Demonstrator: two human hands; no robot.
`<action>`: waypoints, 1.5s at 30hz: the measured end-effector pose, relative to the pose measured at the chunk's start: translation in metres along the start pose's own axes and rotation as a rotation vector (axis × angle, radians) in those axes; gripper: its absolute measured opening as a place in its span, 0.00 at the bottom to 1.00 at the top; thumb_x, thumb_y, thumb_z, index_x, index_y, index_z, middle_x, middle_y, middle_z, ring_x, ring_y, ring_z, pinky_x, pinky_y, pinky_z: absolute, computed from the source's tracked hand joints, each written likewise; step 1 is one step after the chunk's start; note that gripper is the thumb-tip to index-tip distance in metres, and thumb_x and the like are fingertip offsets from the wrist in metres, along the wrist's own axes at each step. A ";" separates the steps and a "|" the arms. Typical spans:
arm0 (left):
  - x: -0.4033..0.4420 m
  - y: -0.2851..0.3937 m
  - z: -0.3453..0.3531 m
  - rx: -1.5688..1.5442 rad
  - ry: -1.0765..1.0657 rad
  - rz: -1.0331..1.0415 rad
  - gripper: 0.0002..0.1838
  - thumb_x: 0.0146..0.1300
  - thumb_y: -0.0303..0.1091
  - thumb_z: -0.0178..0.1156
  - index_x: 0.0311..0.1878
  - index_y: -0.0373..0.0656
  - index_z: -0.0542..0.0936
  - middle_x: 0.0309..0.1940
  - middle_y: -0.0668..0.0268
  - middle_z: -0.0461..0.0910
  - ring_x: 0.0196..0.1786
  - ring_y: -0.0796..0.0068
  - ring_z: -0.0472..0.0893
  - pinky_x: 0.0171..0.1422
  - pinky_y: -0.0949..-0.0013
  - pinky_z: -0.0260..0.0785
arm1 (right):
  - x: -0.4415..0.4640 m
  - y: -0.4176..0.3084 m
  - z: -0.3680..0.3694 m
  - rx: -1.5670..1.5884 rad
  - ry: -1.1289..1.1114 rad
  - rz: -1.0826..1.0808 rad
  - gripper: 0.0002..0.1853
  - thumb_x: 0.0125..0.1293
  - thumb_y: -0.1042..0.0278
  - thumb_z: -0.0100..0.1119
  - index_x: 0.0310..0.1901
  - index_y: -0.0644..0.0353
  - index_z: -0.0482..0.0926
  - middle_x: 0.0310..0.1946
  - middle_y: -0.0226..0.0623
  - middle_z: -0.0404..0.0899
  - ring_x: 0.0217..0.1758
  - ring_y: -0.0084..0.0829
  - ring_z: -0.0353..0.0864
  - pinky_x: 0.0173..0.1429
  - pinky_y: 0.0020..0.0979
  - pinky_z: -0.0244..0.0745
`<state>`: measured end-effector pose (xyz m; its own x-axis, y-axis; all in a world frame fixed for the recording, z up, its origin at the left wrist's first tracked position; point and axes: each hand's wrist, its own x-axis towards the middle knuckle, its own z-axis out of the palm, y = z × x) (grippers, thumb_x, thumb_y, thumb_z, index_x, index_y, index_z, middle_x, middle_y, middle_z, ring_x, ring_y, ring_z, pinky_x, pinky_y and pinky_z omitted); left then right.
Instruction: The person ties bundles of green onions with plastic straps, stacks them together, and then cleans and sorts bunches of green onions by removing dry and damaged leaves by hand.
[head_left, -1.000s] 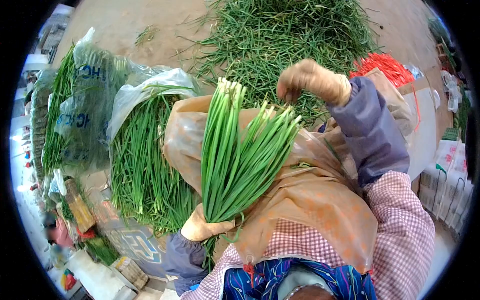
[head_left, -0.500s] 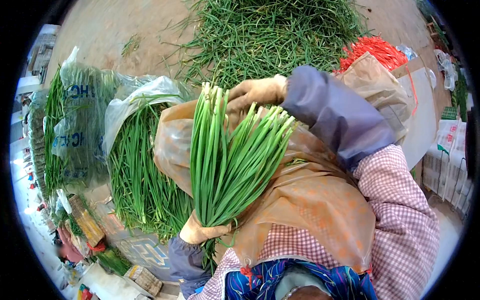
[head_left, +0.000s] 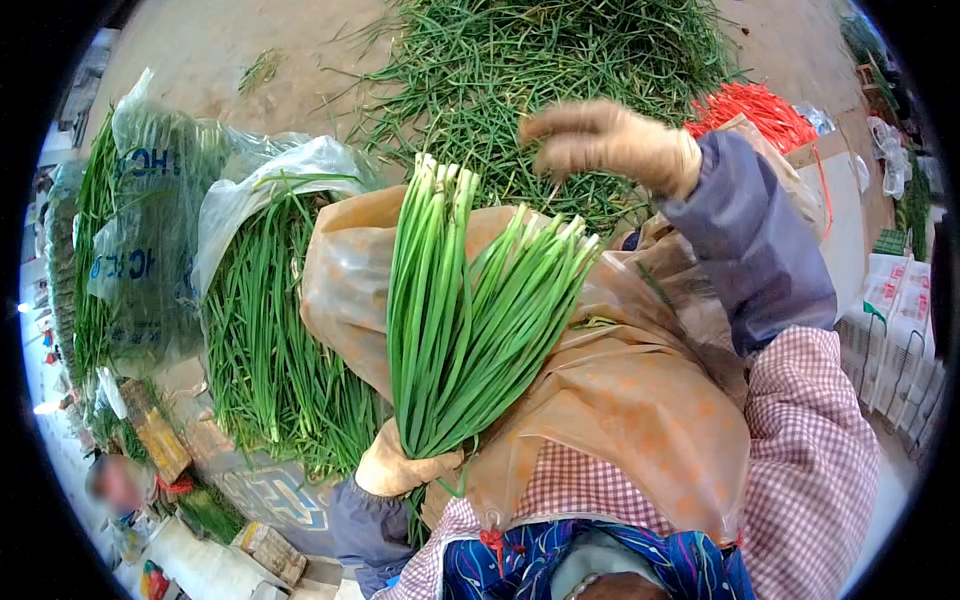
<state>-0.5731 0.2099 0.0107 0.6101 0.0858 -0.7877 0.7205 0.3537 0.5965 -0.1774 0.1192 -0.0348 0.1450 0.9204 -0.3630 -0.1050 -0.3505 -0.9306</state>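
My left hand (head_left: 405,462), in a tan glove, grips a bunch of garlic chives (head_left: 470,330) by its leafy end, low in front of my body. The pale cut stem ends point up and away, fanned into two clumps. My right hand (head_left: 605,145), also gloved, is raised beyond the stems and apart from them, over a heap of loose greens (head_left: 500,70). Its fingers are stretched out to the left and somewhat blurred. Under the bunch, a brownish plastic apron (head_left: 620,400) covers my lap.
To the left lie more chives (head_left: 280,340) partly in clear plastic, beside a printed plastic bag (head_left: 155,270) of greens. Red ties (head_left: 755,115) lie in a pile at the upper right. White crates (head_left: 890,330) stand at the far right, and a person (head_left: 115,485) is at the lower left.
My right hand has left the stem ends and moved up and right, over the heap. My left hand keeps hold of the bunch almost unmoved.
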 end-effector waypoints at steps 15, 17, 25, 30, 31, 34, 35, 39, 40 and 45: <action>-0.004 -0.010 0.014 0.127 0.090 0.063 0.23 0.51 0.25 0.68 0.53 0.36 0.76 0.37 0.64 0.83 0.34 0.77 0.80 0.41 0.72 0.72 | 0.001 0.021 0.029 -0.010 -0.104 -0.008 0.16 0.66 0.62 0.63 0.50 0.62 0.81 0.37 0.34 0.84 0.36 0.23 0.81 0.41 0.25 0.78; -0.003 -0.009 0.012 0.251 0.074 0.083 0.30 0.52 0.26 0.67 0.60 0.36 0.72 0.42 0.60 0.85 0.39 0.73 0.83 0.49 0.69 0.74 | -0.005 0.013 0.044 0.063 -0.273 0.146 0.15 0.63 0.64 0.64 0.48 0.62 0.82 0.35 0.31 0.84 0.38 0.21 0.80 0.44 0.27 0.76; -0.005 -0.006 0.016 0.391 0.103 0.149 0.36 0.51 0.29 0.67 0.65 0.39 0.68 0.40 0.55 0.85 0.39 0.65 0.86 0.49 0.66 0.75 | -0.009 0.019 0.008 0.228 0.172 -0.318 0.13 0.69 0.56 0.59 0.34 0.56 0.80 0.26 0.29 0.78 0.31 0.22 0.79 0.34 0.25 0.77; -0.004 0.013 0.024 0.497 0.120 0.166 0.35 0.51 0.29 0.66 0.66 0.39 0.68 0.37 0.54 0.85 0.37 0.64 0.86 0.46 0.65 0.75 | -0.043 -0.020 0.062 -0.632 0.275 -0.286 0.15 0.66 0.58 0.62 0.41 0.63 0.77 0.26 0.35 0.79 0.33 0.26 0.80 0.34 0.29 0.74; -0.005 0.016 0.025 0.459 0.116 0.115 0.33 0.51 0.30 0.67 0.63 0.38 0.70 0.39 0.55 0.85 0.39 0.66 0.85 0.48 0.66 0.74 | -0.040 -0.010 0.067 -0.680 0.347 -0.365 0.15 0.65 0.57 0.63 0.41 0.63 0.78 0.26 0.36 0.80 0.33 0.25 0.80 0.35 0.28 0.74; -0.009 0.018 0.027 0.390 0.130 0.024 0.28 0.52 0.31 0.68 0.57 0.36 0.74 0.45 0.57 0.84 0.45 0.69 0.83 0.53 0.68 0.72 | -0.013 0.041 0.057 -0.467 0.575 -0.533 0.12 0.68 0.60 0.61 0.38 0.62 0.79 0.26 0.32 0.81 0.32 0.22 0.80 0.35 0.27 0.74; -0.010 0.015 0.028 0.400 0.145 0.039 0.28 0.52 0.31 0.68 0.57 0.36 0.74 0.45 0.57 0.84 0.45 0.69 0.83 0.53 0.67 0.72 | -0.005 0.053 0.050 -0.382 0.687 -0.626 0.12 0.69 0.60 0.60 0.37 0.62 0.79 0.26 0.31 0.81 0.32 0.21 0.79 0.35 0.27 0.74; -0.007 0.009 0.027 0.391 0.155 0.097 0.28 0.52 0.31 0.68 0.58 0.36 0.74 0.46 0.57 0.84 0.47 0.69 0.82 0.55 0.67 0.71 | -0.024 0.037 0.014 0.314 0.508 -0.208 0.11 0.73 0.63 0.54 0.42 0.62 0.79 0.22 0.27 0.75 0.21 0.17 0.66 0.27 0.20 0.65; -0.006 0.007 0.027 0.395 0.152 0.095 0.28 0.52 0.31 0.68 0.58 0.36 0.74 0.46 0.57 0.84 0.47 0.69 0.82 0.55 0.67 0.71 | -0.032 0.030 0.020 0.284 0.370 -0.237 0.11 0.73 0.62 0.54 0.43 0.62 0.78 0.22 0.27 0.74 0.20 0.17 0.67 0.26 0.20 0.65; -0.001 -0.001 0.022 0.514 0.140 0.218 0.38 0.51 0.29 0.66 0.68 0.40 0.65 0.34 0.52 0.84 0.35 0.59 0.85 0.44 0.64 0.75 | -0.050 0.021 0.063 -0.504 0.323 -0.316 0.16 0.66 0.56 0.62 0.45 0.61 0.77 0.23 0.33 0.78 0.27 0.25 0.79 0.32 0.29 0.74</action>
<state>-0.5673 0.1891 0.0142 0.7382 0.2413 -0.6299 0.6720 -0.1815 0.7180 -0.2487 0.0765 -0.0329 0.3887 0.9213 0.0072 0.4513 -0.1836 -0.8733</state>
